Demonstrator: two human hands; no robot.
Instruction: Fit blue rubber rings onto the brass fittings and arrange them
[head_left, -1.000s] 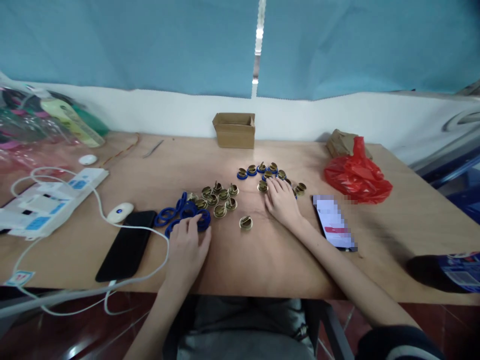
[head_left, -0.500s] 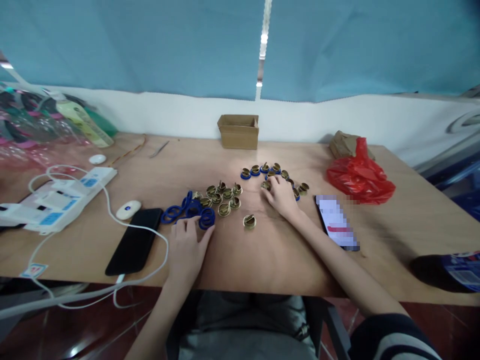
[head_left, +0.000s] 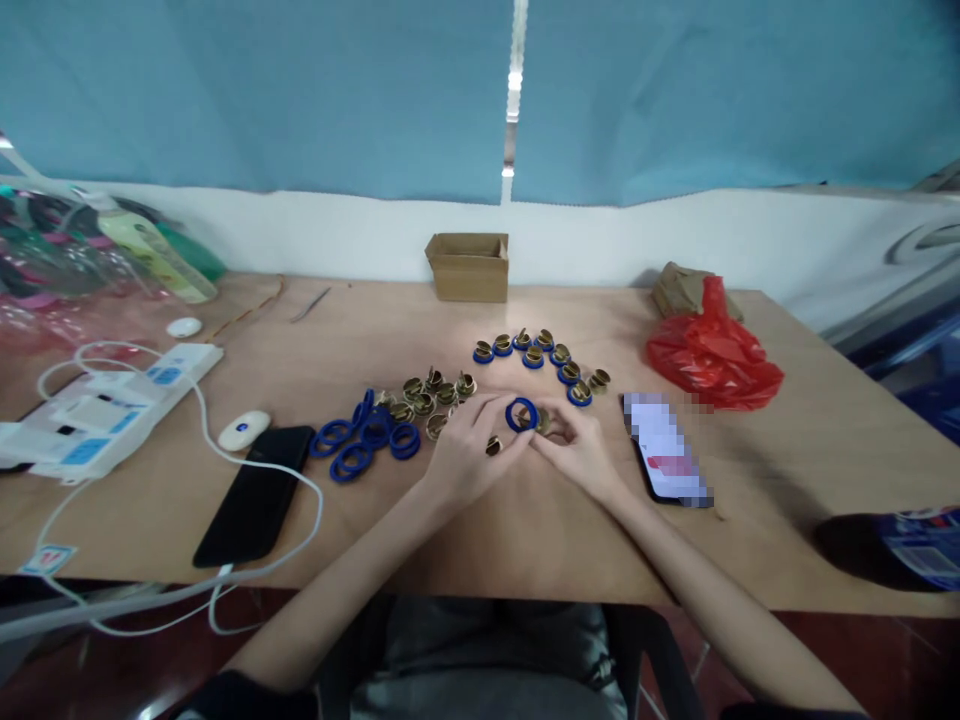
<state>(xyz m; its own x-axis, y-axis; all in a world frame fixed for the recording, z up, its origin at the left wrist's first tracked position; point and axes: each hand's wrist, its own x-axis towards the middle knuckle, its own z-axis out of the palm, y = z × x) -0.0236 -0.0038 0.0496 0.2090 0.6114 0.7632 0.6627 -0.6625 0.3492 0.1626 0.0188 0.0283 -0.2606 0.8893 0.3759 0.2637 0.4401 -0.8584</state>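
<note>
My left hand pinches a blue ring upright above the table. Close against it, my right hand grips a brass-coloured round metal piece, partly hidden by its fingers. Left of my hands lies a loose pile of blue rings. Several bare brass pieces are grouped beside them, and another brass piece shows just by my left fingers. Beyond my hands, several brass pieces seated in blue rings form a curved row. One brass piece sits at its right end.
A small cardboard box stands at the back. To the right are a red plastic bag, a lit phone and a dark bottle. On the left lie a black phone, white cables and a power strip.
My left hand has lifted a blue ring from the pile and moved right. My right hand has come back from the curved row with a brass piece, and both hands now meet.
</note>
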